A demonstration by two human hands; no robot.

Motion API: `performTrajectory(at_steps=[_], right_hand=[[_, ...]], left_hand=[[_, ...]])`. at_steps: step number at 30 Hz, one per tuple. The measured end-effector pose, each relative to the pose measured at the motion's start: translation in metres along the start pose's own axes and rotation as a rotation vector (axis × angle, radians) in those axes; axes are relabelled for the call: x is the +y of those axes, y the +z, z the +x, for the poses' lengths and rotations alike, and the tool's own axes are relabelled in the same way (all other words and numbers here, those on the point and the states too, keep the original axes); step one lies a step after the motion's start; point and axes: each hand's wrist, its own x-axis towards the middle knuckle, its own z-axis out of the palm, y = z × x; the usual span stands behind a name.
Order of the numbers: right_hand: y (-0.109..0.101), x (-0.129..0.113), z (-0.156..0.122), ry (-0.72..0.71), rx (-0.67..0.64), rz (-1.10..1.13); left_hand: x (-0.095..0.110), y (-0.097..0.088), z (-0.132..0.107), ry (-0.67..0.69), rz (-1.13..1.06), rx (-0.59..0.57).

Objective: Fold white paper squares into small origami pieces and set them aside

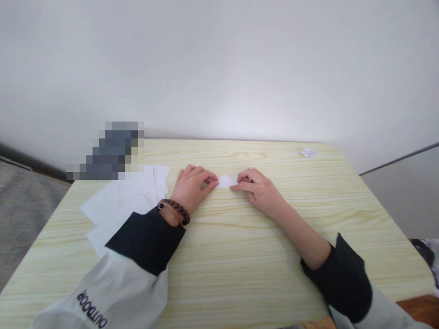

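Paper [225,182] points toward the wall [226,68], long axis sideways, ends pinched by fingers of left hand [191,186] and right hand [259,188].

Two hands are in view, one left hand [194,186] and one right hand [262,188], with two sleeves [133,285], one to each arm, and at least one beaded bracelet [183,212]. Small folded paper pieces number two: one white piece [225,182] between the hands and one far piece [308,152] at the far right. One surface [233,265] carries these, plus one blurred dark object [111,151] and at least three overlapping loose sheets [111,201], their exact count unclear.
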Motion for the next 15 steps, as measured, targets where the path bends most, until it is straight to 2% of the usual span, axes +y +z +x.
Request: performTrajectory(at_steps=[11,15], right_hand=[[-0.0077,0.0103,-0.0068,0.022,0.048,0.008],[-0.0065,0.0096,-0.0067,0.039,0.059,-0.015]], left_hand=[[-0.0019,-0.0008,0.0004,0.020,0.020,0.012],[-0.0030,0.0007,-0.0006,0.131,0.019,0.050]])
